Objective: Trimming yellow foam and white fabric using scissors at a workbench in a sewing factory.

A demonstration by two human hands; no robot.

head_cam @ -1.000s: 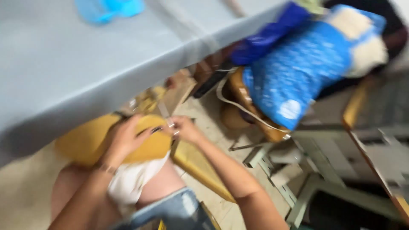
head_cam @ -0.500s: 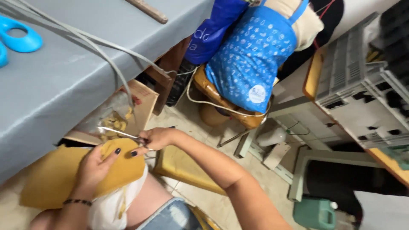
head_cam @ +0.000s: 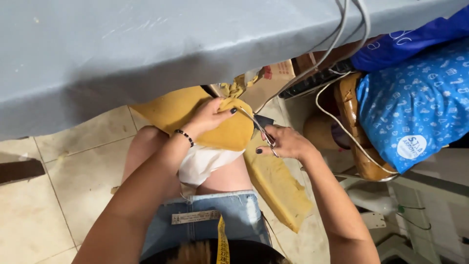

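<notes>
A person sits looking down into their own lap, at the edge of a bench (head_cam: 122, 54) covered in grey-blue cloth that fills the upper part of the view. Pale tiled floor (head_cam: 53, 195) shows at lower left. At right, a blue patterned bag (head_cam: 415, 102) rests on a brown seat, with grey cables (head_cam: 342, 29) hanging down from the bench edge.

Compared with half a second ago, the view has swung lower and closer: the bench edge now runs overhead, and the mustard-yellow foam sheet (head_cam: 181, 110) sits higher on the knee, with the blades meeting its folded edge. That suggests a cut into the foam is in progress.

The foam is thick and soft, mustard yellow, draped over the bare knee just under the bench edge, its near corner folded up. A piece of white cloth (head_cam: 202, 164) lies beneath it. A second long yellow foam piece (head_cam: 278, 188) slants down to the floor beside the right leg.

The left hand (head_cam: 210, 117) is curled closed, pinching the folded foam corner. The right hand (head_cam: 286, 143) is closed through the handles of slim metal scissors (head_cam: 256, 126), blades pointing toward the foam. A yellow tape measure (head_cam: 223, 242) hangs at the bottom centre.
</notes>
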